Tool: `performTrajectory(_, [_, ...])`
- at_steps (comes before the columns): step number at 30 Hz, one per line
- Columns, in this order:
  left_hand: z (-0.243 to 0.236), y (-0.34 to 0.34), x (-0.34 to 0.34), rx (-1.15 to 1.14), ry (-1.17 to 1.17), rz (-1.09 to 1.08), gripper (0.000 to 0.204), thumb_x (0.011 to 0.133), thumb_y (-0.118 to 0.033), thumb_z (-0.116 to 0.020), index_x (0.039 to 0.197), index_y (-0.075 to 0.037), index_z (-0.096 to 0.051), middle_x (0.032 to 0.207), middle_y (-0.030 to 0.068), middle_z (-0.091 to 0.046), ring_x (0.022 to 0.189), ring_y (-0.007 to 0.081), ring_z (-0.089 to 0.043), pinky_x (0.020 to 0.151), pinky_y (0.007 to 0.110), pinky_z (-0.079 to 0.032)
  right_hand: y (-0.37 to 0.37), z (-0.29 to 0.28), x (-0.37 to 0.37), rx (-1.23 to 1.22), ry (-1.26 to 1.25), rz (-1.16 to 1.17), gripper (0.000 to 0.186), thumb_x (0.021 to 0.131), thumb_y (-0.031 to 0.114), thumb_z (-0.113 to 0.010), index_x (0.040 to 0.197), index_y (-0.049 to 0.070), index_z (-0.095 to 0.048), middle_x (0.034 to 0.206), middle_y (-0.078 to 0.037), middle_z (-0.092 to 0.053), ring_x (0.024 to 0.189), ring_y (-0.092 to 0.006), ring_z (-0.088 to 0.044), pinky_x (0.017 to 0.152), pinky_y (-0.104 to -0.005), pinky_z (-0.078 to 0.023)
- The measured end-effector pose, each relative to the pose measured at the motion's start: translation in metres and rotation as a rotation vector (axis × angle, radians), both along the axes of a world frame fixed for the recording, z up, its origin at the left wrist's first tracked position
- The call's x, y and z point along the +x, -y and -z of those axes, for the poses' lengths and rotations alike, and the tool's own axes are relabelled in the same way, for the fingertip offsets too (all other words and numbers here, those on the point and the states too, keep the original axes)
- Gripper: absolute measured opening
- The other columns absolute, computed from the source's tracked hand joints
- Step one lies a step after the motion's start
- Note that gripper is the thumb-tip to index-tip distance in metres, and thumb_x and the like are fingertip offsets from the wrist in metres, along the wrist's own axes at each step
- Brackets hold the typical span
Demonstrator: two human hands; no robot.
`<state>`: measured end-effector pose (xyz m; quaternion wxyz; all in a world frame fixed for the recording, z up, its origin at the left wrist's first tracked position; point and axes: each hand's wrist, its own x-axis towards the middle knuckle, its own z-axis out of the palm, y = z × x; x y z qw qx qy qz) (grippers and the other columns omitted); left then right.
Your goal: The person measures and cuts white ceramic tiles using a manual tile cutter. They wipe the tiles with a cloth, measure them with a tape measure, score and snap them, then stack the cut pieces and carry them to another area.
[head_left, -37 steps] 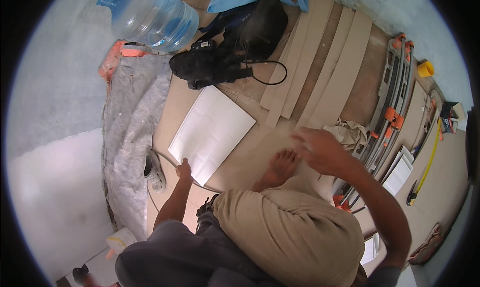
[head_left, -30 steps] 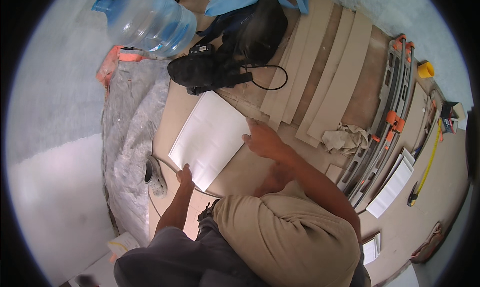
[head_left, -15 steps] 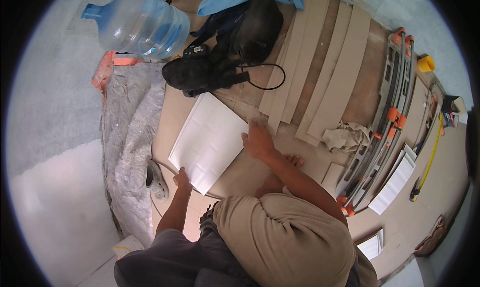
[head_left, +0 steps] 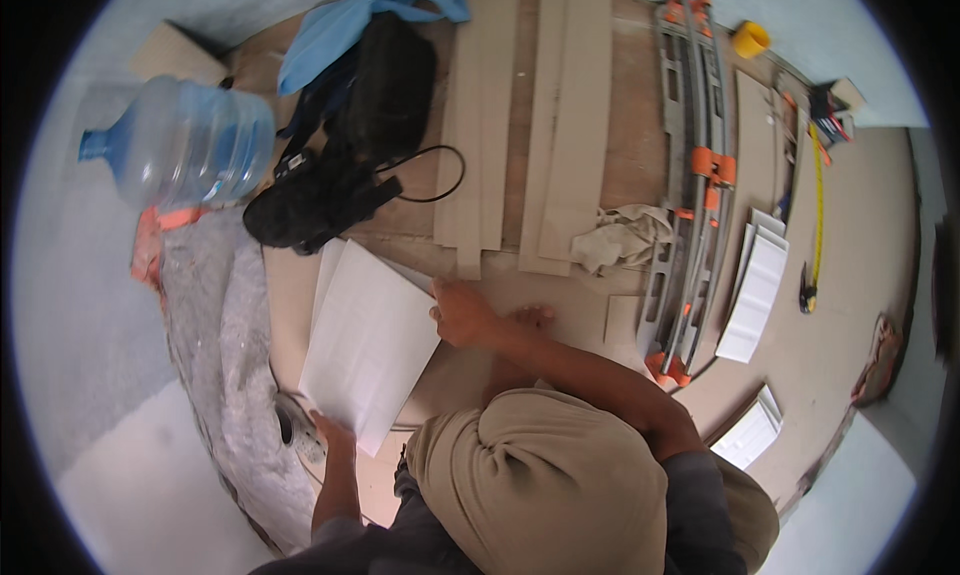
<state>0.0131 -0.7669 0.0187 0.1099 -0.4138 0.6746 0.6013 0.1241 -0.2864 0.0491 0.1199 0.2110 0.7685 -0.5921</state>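
Panel (head_left: 370, 350), white, flat and rectangular, slants between the person's two bare hands, its far corner near a black strapped pouch (head_left: 300, 205). Under it, the edges of another white panel (head_left: 325, 273) show along both far sides. The left hand (head_left: 332, 431) is closed on the upper panel's near left edge, the fingers partly hidden beneath. The right hand (head_left: 462, 313) is drawn narrow at the right-hand corner, pinching the same panel between thumb and fingers. A bare foot (head_left: 534, 318) shows just beyond the right forearm.

Just beside the left hand sits a grey perforated clog (head_left: 303, 433), next to a crumpled grey plastic tarp (head_left: 235, 335) with an orange edge. Farther off on the left, a transparent blue water jug (head_left: 185, 140) lies on its side. A black bag (head_left: 395, 90) rests beyond the pouch, touching a light blue fabric bag (head_left: 335, 35).

Long beige flat strips (head_left: 575, 125) run side by side ahead of the right hand, a crumpled beige cloth (head_left: 625, 240) at their near ends. To the right stands a long metal-railed frame (head_left: 712, 165) with orange fittings, a yellow cup (head_left: 751, 40) near its far end. Past the frame lie stacked white strips (head_left: 755, 290) and an extended yellow tape measure (head_left: 820, 215). More white pieces (head_left: 748, 430) lie nearer the person, on the right.
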Motion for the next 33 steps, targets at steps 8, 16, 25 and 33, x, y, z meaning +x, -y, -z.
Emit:
performTrajectory(8, [-0.084,-0.099,0.002,0.082,-0.154,0.388,0.079,0.102,-0.064,-0.046,0.153,-0.004,-0.04,0.155,0.0126,-0.045,0.142,0.029,-0.043,0.121,0.043,-0.032,-0.068,-0.061,0.063,-0.062,-0.113,0.076,0.025,0.098,0.014,-0.064,0.116,-0.001,-0.057,0.113,-0.021,-0.06,0.111,-0.037,-0.059,0.096,-0.0474,-0.047])
performTrajectory(16, [-0.151,-0.244,-0.022,0.149,-0.391,0.537,0.068,0.11,-0.052,-0.043,0.153,0.0,-0.039,0.153,0.0134,-0.045,0.142,0.0265,-0.043,0.118,0.041,-0.036,-0.183,-0.047,0.131,0.751,-0.117,0.298,0.041,0.096,0.025,-0.068,0.131,0.007,-0.057,0.114,-0.016,-0.064,0.112,-0.0352,-0.061,0.099,-0.0464,-0.049])
performTrajectory(25, [-0.148,-0.322,-0.064,0.18,-0.502,0.527,0.073,0.107,-0.056,-0.049,0.145,0.006,-0.048,0.143,0.0151,-0.057,0.124,0.025,-0.058,0.107,0.038,-0.046,-0.193,0.019,0.192,0.522,0.194,0.551,0.055,0.091,0.017,-0.065,0.142,0.003,-0.049,0.13,-0.025,-0.063,0.116,-0.0383,-0.065,0.099,-0.0456,-0.053])
performTrajectory(33, [-0.142,-0.377,-0.057,0.173,-0.482,0.572,0.071,0.107,-0.058,-0.049,0.134,0.008,-0.057,0.125,0.0138,-0.066,0.105,0.0234,-0.066,0.091,0.036,-0.055,-0.165,-0.118,0.102,0.671,-0.405,0.258,0.049,0.088,0.009,-0.065,0.137,0.011,-0.059,0.137,-0.014,-0.062,0.121,-0.0346,-0.063,0.097,-0.043,-0.055])
